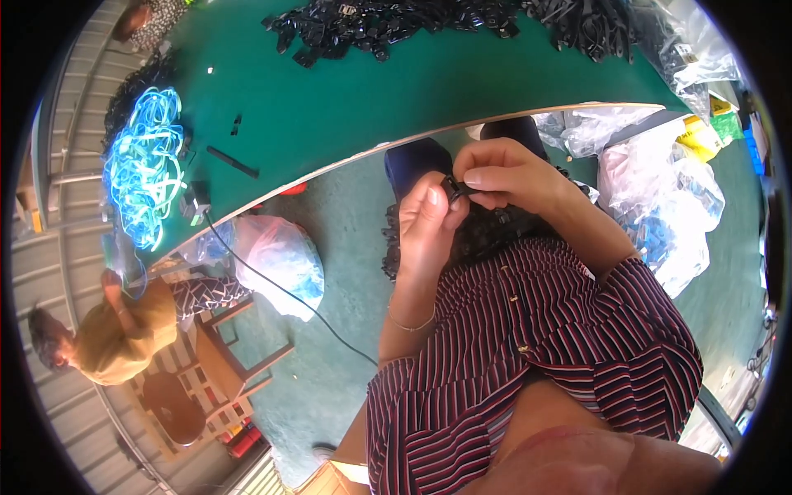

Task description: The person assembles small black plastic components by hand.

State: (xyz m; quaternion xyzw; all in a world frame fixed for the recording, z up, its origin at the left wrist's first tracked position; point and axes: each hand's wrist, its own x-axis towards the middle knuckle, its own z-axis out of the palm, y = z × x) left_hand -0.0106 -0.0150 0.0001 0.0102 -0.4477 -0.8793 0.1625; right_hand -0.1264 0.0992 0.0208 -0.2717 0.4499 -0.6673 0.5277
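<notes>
My left hand (427,227) and my right hand (505,175) meet in front of my chest, below the edge of the green table (355,99). Both pinch one small black plastic part (458,186) between thumb and fingertips. A heap of similar black parts (478,231) lies in my lap under the hands, on dark cloth. A thin bracelet circles my left wrist. My striped red and dark sleeves cover both upper arms.
A long pile of black parts (388,21) lies along the table's far side. Blue glowing cords (147,165) sit at the table's left end beside a black strip (233,162). Plastic bags (660,198) stand right, another bag (276,260) left. A seated person (115,330) is lower left.
</notes>
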